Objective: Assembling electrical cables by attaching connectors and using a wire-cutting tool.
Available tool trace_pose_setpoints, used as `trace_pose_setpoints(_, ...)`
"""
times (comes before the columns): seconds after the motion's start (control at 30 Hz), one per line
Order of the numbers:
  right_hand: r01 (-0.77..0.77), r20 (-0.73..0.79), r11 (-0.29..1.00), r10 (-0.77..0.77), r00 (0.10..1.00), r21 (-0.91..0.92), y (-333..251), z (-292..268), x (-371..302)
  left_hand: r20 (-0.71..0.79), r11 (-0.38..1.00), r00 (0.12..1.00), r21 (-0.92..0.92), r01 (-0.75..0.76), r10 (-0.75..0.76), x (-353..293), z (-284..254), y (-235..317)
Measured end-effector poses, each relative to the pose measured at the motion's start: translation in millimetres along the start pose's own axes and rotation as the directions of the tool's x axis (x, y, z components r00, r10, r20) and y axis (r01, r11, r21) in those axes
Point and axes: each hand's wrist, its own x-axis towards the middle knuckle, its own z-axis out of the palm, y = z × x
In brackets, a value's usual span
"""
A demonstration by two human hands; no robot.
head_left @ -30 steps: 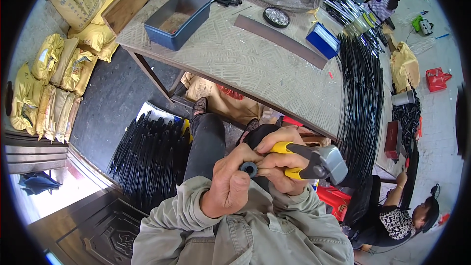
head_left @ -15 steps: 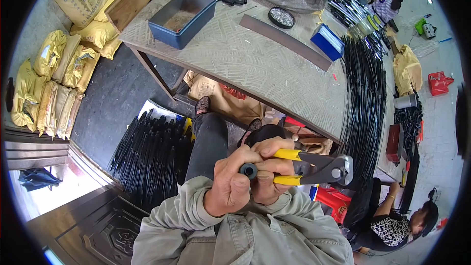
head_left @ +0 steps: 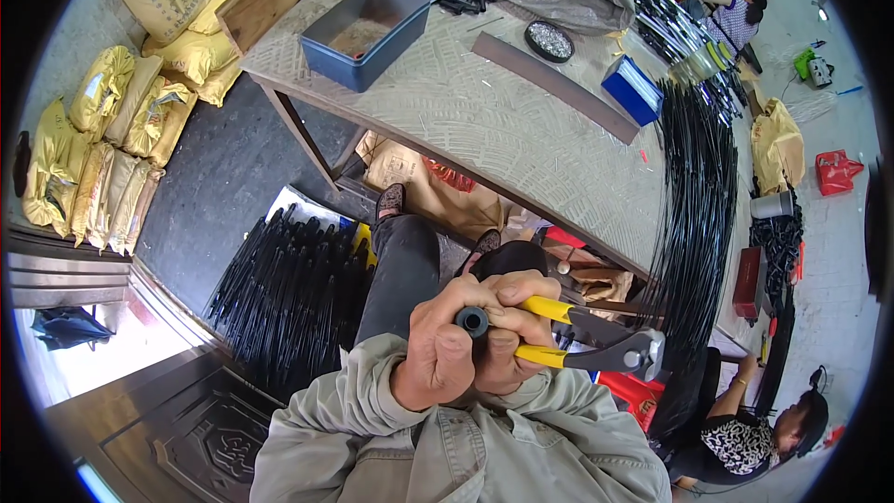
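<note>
My left hand (head_left: 436, 345) is closed around a black tube (head_left: 472, 320), its round hollow end pointing up between thumb and fingers. Right beside it, my right hand (head_left: 514, 328) grips a pair of end-cutting pliers (head_left: 610, 358) with yellow-sleeved handles. The metal jaws point off to the right, away from the tube. The two hands touch in front of my chest, and the right fingers also lie against the tube. Whatever part of the tube runs below my hands is hidden. The handles stand apart.
Ahead is a table (head_left: 447, 121) with a blue-grey bin (head_left: 365, 37), a round dish (head_left: 549, 41), a blue box (head_left: 633, 90) and long black rods (head_left: 697, 196). A bundle of black rods (head_left: 289, 289) stands at lower left. Yellow sacks (head_left: 102, 149) line the left; co-workers sit at right.
The pliers have tilted a little, their jaws now lower in the picture. My hands keep their hold on tube and pliers. The surroundings have shifted slightly to the right.
</note>
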Motion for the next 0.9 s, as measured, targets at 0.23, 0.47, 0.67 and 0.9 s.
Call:
trace_pose_setpoints(0.23,0.033,0.232,0.954,0.039,0.972,-0.299,-19,1,14,-0.077,0.996,0.994,0.053,0.078,-0.074,-2,-7,0)
trace_pose_setpoints(0.47,-0.201,0.375,0.937,0.303,0.876,-0.286,-26,-28,23,-0.113,0.994,0.992,-0.099,0.037,-0.048,-5,-22,-6)
trace_pose_setpoints(0.67,0.561,0.76,0.56,0.21,0.615,-0.61,-45,-66,70,-0.124,0.987,0.984,-0.115,0.115,-0.129,-11,-33,-3)
trace_pose_setpoints(0.9,0.668,0.833,0.498,0.335,0.44,-0.553,-59,-61,82,-0.135,1.0,0.991,0.018,0.002,0.001,-18,-23,-4)
